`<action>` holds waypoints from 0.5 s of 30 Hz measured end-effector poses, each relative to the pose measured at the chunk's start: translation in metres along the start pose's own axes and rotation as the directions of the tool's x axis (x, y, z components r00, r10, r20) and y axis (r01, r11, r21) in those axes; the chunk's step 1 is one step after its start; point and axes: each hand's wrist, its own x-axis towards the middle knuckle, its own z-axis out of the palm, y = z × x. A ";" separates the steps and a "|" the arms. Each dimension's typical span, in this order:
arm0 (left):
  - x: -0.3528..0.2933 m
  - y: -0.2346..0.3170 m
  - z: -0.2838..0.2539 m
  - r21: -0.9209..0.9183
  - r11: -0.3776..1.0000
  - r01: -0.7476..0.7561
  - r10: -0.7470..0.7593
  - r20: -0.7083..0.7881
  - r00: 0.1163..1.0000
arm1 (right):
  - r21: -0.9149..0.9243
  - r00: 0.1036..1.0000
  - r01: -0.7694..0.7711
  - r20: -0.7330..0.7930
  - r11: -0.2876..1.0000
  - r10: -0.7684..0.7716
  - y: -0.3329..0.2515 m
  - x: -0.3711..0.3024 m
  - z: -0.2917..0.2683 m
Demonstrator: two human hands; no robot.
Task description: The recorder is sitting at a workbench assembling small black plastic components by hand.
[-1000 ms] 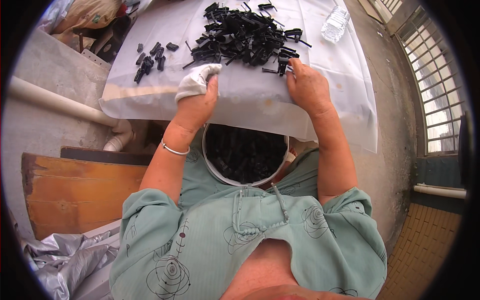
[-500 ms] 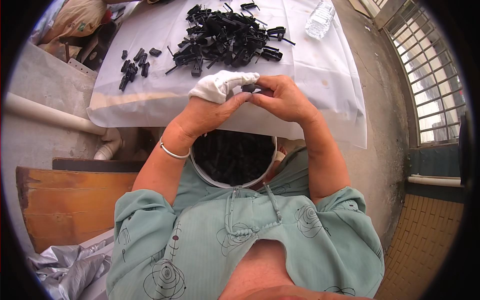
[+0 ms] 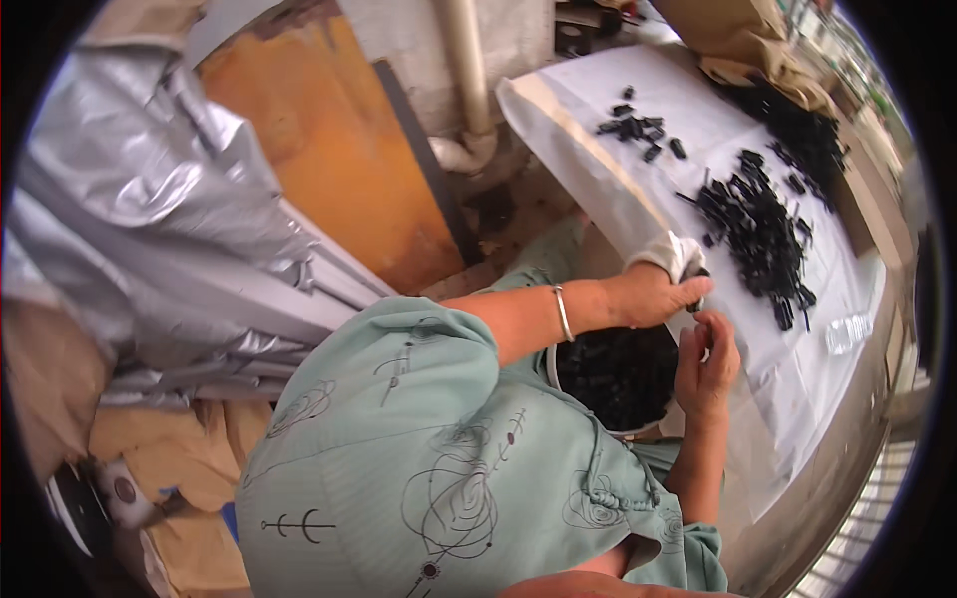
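A white glove covers part of my left hand [image 3: 648,291], whose thumb and fingers pinch a small black plastic part [image 3: 695,306] over the near edge of the table. Just below that part is my right hand [image 3: 710,364], bare, its fingers curled in toward the thumb. Whether anything sits between those right fingertips is hidden. Beneath both hands stands a round bucket [image 3: 638,432] with a pale rim, filled with black parts [image 3: 613,374]. On the white table cover [image 3: 568,95] lie a heap of black clip-like pieces [image 3: 758,234] and a smaller loose group [image 3: 633,128].
A clear plastic bottle [image 3: 849,334] lies at the table's right side. More black pieces [image 3: 788,120] spread by brown wrapping [image 3: 738,35] at the far end. An orange board [image 3: 329,130], a pipe [image 3: 464,70] and silver sheeting [image 3: 130,179] occupy the left.
The view has swung left and tilted, bringing in the silver sheeting and boxes. My right hand has come off the held part and sits slightly below my left hand.
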 end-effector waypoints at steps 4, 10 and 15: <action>-0.014 -0.003 0.002 -0.369 0.923 0.111 -0.111 0.020 0.994 | -0.091 0.991 0.129 -0.031 0.987 -0.133 -0.009 0.008 0.016; -0.038 0.048 -0.015 -0.027 0.998 0.055 -0.057 -0.094 0.994 | 0.014 0.976 0.005 -0.216 1.000 -0.002 -0.028 0.031 0.020; -0.048 0.077 -0.019 -0.215 0.973 0.082 -0.105 -0.097 0.990 | 0.324 0.952 -0.168 -0.192 0.931 0.238 -0.026 0.043 0.023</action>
